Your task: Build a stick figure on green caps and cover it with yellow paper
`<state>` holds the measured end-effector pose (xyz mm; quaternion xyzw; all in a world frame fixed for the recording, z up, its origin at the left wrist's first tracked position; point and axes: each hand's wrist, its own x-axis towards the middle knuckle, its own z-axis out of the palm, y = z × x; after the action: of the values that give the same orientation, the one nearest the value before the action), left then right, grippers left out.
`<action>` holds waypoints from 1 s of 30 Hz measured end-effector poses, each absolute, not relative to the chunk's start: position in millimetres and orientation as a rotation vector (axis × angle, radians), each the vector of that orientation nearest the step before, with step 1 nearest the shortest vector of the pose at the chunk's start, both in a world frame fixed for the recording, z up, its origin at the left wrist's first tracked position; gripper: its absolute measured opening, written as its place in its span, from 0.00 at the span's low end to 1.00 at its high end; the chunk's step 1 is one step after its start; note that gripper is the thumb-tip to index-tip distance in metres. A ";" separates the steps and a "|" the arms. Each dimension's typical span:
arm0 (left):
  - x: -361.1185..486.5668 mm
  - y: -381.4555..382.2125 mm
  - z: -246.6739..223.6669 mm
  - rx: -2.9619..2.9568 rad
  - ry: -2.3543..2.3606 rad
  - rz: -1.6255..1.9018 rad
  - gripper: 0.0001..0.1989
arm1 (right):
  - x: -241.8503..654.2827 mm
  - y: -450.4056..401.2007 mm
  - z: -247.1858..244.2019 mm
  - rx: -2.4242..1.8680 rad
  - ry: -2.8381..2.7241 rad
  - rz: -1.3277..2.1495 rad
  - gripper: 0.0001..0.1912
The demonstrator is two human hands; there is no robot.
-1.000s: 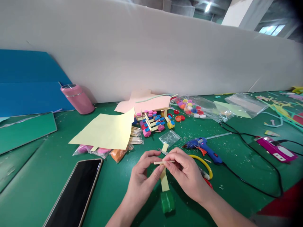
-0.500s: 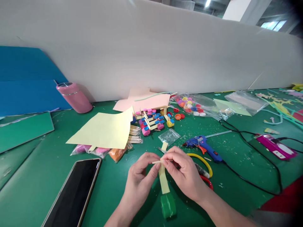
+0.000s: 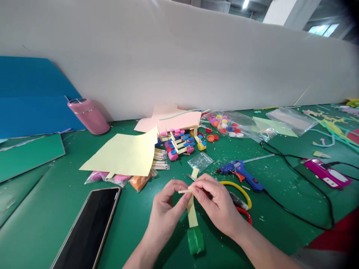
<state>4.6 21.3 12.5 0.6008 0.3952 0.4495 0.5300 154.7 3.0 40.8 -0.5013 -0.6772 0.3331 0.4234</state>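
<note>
Left hand [image 3: 169, 209] and right hand [image 3: 217, 205] pinching a stick [image 3: 184, 191]
The stick sits between them, clamped by both; a yellow strip [image 3: 192, 216] shows below, and a glue gun [image 3: 243, 173] lies beyond the right hand.

From my remote seat I am watching a left hand [image 3: 165, 207] and a right hand [image 3: 220, 209], both bare, with slender fingers [image 3: 206, 180] and softly rounded knuckles. Each thumb [image 3: 179, 205] is tapering toward its tip; the nails are showing too small for me to judge. Past the narrow wrists [image 3: 153, 229], an uncovered left forearm [image 3: 143, 248] and right forearm [image 3: 262, 244] are broadening smoothly, the bottom edge of my view cropping both.
</note>
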 end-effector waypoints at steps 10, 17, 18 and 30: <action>4.2 22.3 15.9 1.381 0.977 1.052 0.06 | 155.5 0.5 38.4 -1.308 -1.639 0.872 0.09; 4.4 21.9 14.8 1.386 0.981 1.064 0.05 | 152.7 2.3 35.2 -1.326 -1.542 0.948 0.10; 4.4 21.9 14.8 1.392 0.975 1.063 0.05 | 152.1 1.9 35.1 -1.319 -1.526 0.966 0.10; 5.5 25.1 11.7 1.071 1.061 1.063 0.07 | 191.8 6.9 30.7 -1.559 -1.522 0.713 0.16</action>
<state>5.5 25.1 11.7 0.4628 0.4583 0.4592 0.6041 191.8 6.9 30.7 -0.6198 -0.6049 0.2836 0.4118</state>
